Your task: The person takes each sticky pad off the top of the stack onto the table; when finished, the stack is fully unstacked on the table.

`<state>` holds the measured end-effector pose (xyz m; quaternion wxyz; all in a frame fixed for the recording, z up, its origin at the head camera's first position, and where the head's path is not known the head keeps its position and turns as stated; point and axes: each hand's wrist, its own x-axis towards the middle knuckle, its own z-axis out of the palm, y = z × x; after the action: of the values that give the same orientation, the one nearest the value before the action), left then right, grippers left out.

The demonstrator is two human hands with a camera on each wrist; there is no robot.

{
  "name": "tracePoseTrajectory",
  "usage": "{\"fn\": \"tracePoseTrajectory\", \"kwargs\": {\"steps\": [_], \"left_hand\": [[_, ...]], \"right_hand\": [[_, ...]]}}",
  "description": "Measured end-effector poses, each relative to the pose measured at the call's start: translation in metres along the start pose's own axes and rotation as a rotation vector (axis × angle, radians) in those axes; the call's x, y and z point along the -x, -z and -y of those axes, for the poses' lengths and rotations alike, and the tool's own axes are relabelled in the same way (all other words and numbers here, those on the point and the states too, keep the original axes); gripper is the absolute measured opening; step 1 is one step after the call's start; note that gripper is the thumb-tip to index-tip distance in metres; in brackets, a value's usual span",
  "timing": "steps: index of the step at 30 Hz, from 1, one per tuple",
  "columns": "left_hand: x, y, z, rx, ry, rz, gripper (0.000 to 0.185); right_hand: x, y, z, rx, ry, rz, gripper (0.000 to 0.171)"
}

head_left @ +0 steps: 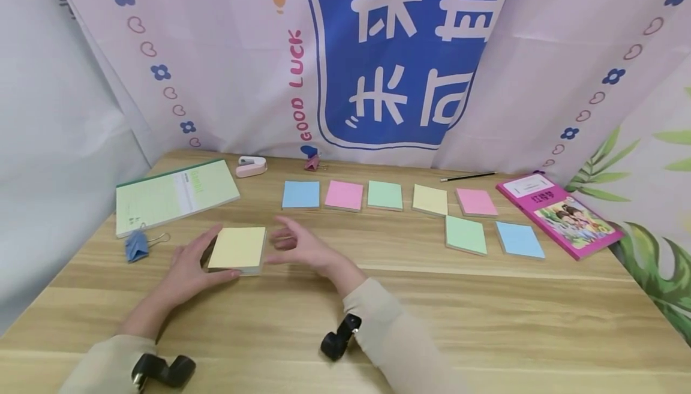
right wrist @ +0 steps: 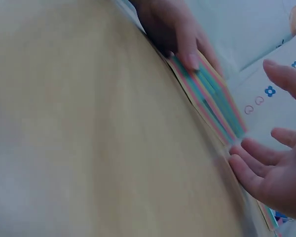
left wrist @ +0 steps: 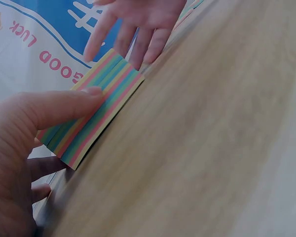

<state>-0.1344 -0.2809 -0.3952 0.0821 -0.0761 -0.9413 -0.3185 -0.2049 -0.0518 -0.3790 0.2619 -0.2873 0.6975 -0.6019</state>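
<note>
A thick stack of sticky notes (head_left: 237, 247), yellow on top, sits on the left part of the table. Its sides show yellow, pink, green and blue layers in the left wrist view. My left hand (head_left: 186, 269) holds it from the left, thumb (left wrist: 74, 104) along the near side and fingers round the left and far sides. Just off the stack's right side is my right hand (head_left: 306, 246), fingers spread apart and holding nothing. Further right lie separate sticky note pads: blue (head_left: 300, 194), pink (head_left: 344, 195), green (head_left: 385, 195) and yellow (head_left: 430, 199).
At the left are a green notebook (head_left: 173, 196), a blue binder clip (head_left: 137, 246) and a pink-and-white stapler (head_left: 251, 167). A pink binder clip (head_left: 312, 164) lies at the back. On the right are more pads (head_left: 466, 235), a pencil (head_left: 467, 176) and a pink book (head_left: 560, 214).
</note>
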Motion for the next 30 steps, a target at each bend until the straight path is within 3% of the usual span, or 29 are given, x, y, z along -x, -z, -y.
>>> {"fn": "tracePoseTrajectory", "kwargs": {"steps": [5, 12, 16, 21, 30], "left_hand": [[0.0, -0.001, 0.0, 0.005, 0.019, 0.024, 0.096], [0.001, -0.001, -0.001, 0.016, 0.028, 0.029, 0.096], [0.001, -0.001, -0.001, 0.023, 0.022, 0.027, 0.096], [0.001, -0.003, 0.0, 0.024, -0.007, 0.011, 0.094], [0.001, -0.001, 0.0, -0.006, -0.019, -0.004, 0.094]], "right_hand": [[-0.01, -0.016, -0.007, 0.147, -0.01, -0.04, 0.086], [-0.019, -0.026, -0.01, 0.428, 0.107, -0.078, 0.074], [-0.019, -0.028, -0.01, 0.475, 0.059, -0.125, 0.079], [-0.016, -0.026, -0.01, 0.319, 0.046, -0.132, 0.074], [0.001, -0.009, -0.01, -0.232, -0.079, -0.11, 0.087]]}}
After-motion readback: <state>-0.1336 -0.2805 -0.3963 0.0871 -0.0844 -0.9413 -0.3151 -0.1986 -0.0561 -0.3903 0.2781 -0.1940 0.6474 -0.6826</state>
